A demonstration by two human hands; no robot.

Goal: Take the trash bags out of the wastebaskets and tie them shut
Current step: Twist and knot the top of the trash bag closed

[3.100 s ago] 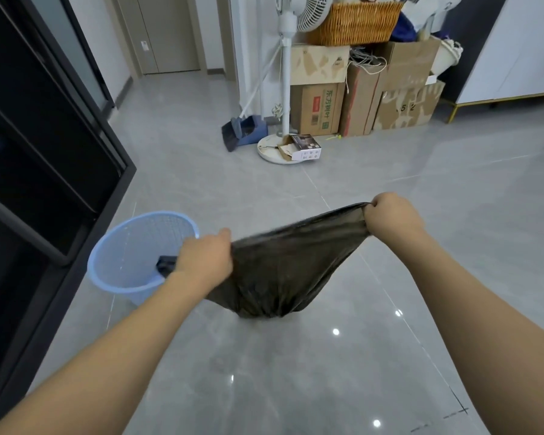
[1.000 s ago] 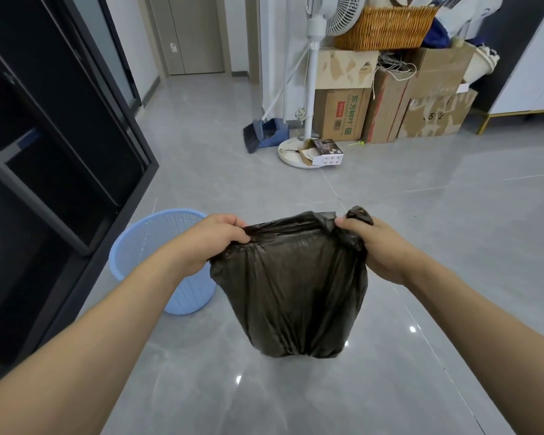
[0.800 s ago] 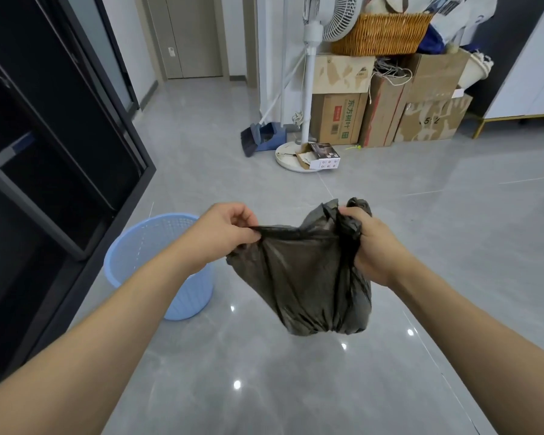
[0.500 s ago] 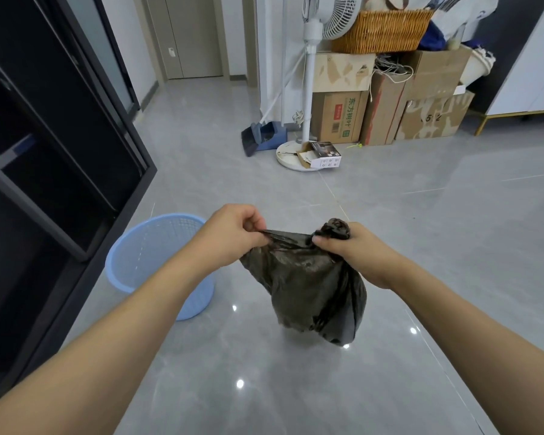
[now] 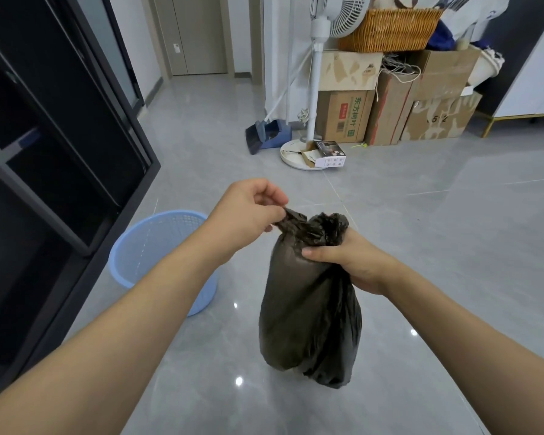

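A dark trash bag (image 5: 308, 312) hangs in the air in front of me, bunched at the top into a neck. My right hand (image 5: 352, 262) grips that neck from the right, thumb across the front. My left hand (image 5: 248, 211) pinches a twisted end of the bag's mouth and holds it out to the left. A light blue wastebasket (image 5: 157, 243) stands on the floor to the left, partly behind my left forearm, with no bag visible in it.
A black glass-fronted cabinet (image 5: 54, 146) lines the left side. At the back stand a white pedestal fan (image 5: 314, 89), cardboard boxes (image 5: 390, 105) topped by a wicker basket (image 5: 390, 29), a blue dustpan (image 5: 267, 135) and a small box (image 5: 327, 153). Grey tiled floor (image 5: 437, 230) stretches to the right.
The bag's mouth, first stretched wide between both hands, has been gathered into a neck. My right hand has closed round it lower down while my left now pulls one end out.
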